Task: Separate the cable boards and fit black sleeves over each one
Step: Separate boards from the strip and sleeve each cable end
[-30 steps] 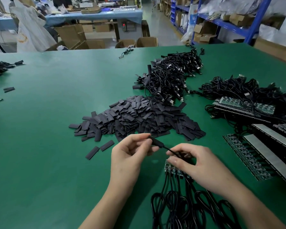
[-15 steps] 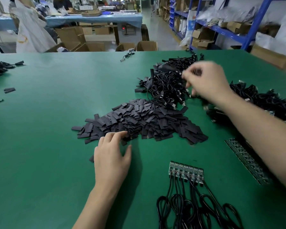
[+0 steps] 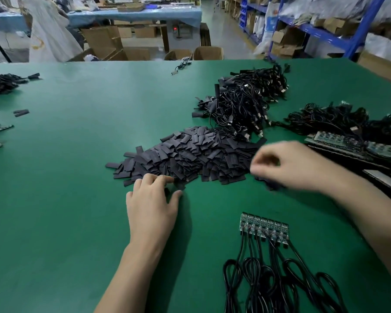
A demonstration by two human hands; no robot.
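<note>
Where the task's things lie: board strip (image 3: 264,227) on the bench (image 3: 77,199), close to the person and right of centre; sleeve pile (image 3: 190,157) farther out, mid-bench.
Board strip, condition: small green boards side by side in one row, not separated as far as can be seen; none sleeved.
Board strip, long axis: left to right, right end slightly nearer the person; cables (image 3: 269,279) trail from it toward the person in loops.
Sleeve pile, condition: flat black sleeves heaped loosely, long axes pointing every way.
Left hand (image 3: 151,206): palm down on the bench at the pile's near edge; fingers (image 3: 154,184) nearly straight and released, tips touching the nearest sleeves; nothing seen lifted.
Right hand (image 3: 287,166): over the pile's right end, blurred; fingers curled, but whether they hold anything cannot be told.
Step in hand (judged): picking one sleeve from the pile.
Governing relation: sleeves lie directly ahead of the left fingertips. The board strip lies to the near right of the left hand. The right hand is the closer to the strip and would reach it by drawing back toward the person.
Other stock: heap of cables (image 3: 246,102) beyond the pile; board panels (image 3: 352,144) at the right edge.
</note>
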